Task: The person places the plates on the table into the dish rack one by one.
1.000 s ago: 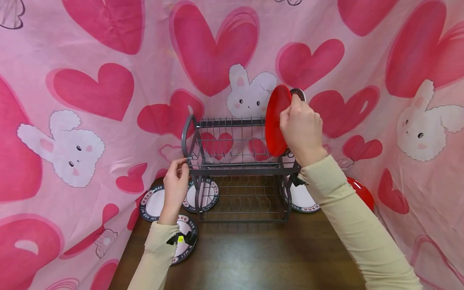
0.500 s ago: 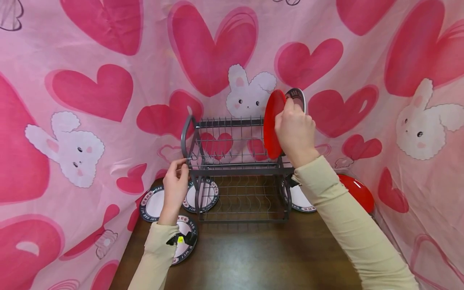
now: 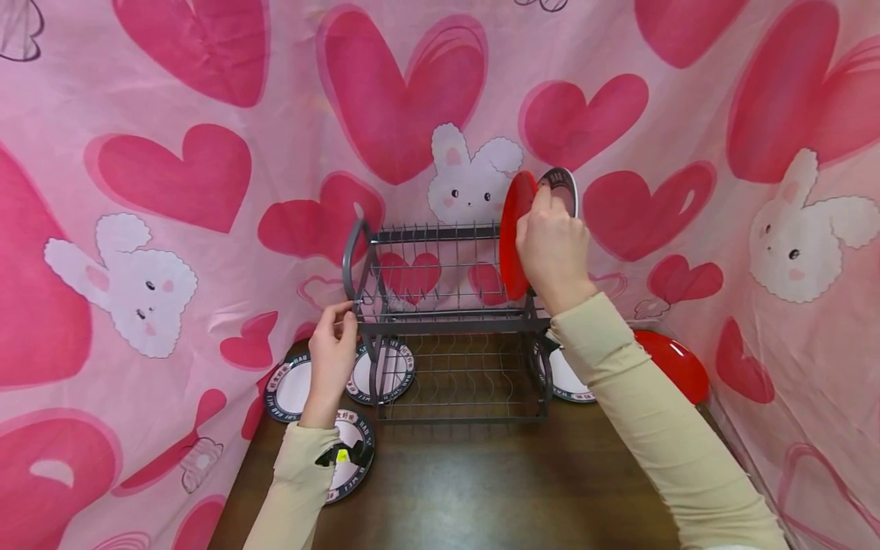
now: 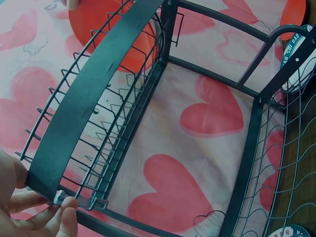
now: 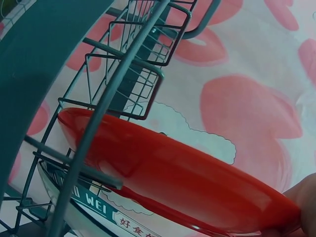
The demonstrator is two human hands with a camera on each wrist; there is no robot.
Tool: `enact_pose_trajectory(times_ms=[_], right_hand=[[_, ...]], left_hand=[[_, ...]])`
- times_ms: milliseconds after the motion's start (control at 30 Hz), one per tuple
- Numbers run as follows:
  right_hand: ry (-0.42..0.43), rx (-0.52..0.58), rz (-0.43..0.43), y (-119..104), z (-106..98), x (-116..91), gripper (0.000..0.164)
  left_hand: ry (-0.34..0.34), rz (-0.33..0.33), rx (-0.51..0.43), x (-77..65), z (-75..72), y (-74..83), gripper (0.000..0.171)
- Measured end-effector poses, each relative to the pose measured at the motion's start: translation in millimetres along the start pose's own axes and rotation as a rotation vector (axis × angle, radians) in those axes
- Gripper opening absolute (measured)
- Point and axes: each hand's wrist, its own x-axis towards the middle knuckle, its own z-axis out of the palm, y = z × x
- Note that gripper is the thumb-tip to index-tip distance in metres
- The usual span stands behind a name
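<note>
A dark grey two-tier dish rack (image 3: 447, 326) stands at the middle of the table. At its upper left front corner my left hand (image 3: 333, 347) pinches the frame between thumb and fingers, as the left wrist view also shows. A red plate (image 3: 512, 244) stands on edge at the right end of the upper tier, and my right hand (image 3: 554, 252) grips its upper rim. The red plate's lower edge is down among the wires in the right wrist view. Just right of it, a plate with a dark lettered rim (image 5: 89, 197) stands upright in the rack, partly hidden by my hand.
Several dark-rimmed white plates lie on the wooden table (image 3: 481, 481), among them a front left plate (image 3: 354, 428) under my left wrist. A red dish (image 3: 677, 367) lies at the right, partly behind my right sleeve. Pink heart-patterned cloth (image 3: 289, 137) hangs around the table.
My right hand has moved left and slightly down with the red plate, which looks narrower and more upright. More of the dark-rimmed plate behind it shows. My left hand has stayed on the rack.
</note>
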Motion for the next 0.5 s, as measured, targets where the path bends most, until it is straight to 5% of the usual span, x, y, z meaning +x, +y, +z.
enact_pose_trajectory(times_ms=[500], right_hand=[[0.001, 0.014, 0.002, -1.3, 4.2, 1.8, 0.030]], left_hand=[[-0.008, -0.014, -0.018, -0.6, 0.6, 0.3, 0.034]])
